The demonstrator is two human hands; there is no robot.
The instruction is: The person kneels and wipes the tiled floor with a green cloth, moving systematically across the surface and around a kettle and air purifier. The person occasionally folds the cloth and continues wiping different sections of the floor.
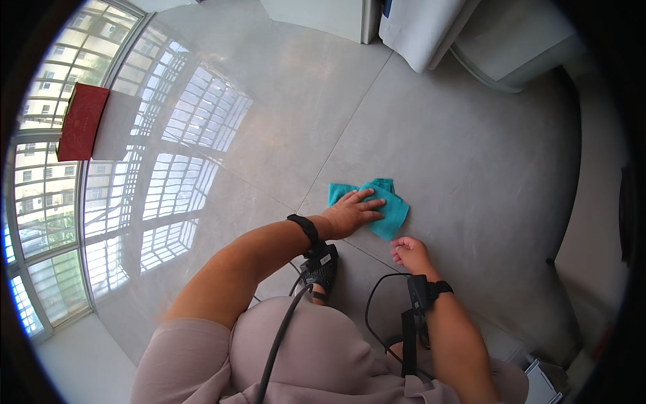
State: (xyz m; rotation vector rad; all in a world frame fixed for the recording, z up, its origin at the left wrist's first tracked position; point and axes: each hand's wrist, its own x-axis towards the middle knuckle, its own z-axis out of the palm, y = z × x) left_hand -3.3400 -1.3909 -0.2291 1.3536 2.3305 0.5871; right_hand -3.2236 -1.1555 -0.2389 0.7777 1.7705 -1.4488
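A teal cloth (392,214) lies partly folded on the grey tiled floor (289,121). My left hand (351,214) rests flat on top of it, fingers stretched out and slightly spread, pressing on the cloth rather than gripping it. Just off the cloth's near corner is my right hand (410,254), its fingers curled into a loose fist. I see nothing in that fist. Black bands circle both wrists, and a small black device with a cable sits by each.
Below my left wrist, a dark shoe (319,269) stands on the floor. To the left, a red box (83,122) is by the barred windows (50,175), which reflect on the tiles. White furniture (420,30) stands at the far side, and a dark curved edge (572,148) borders the right.
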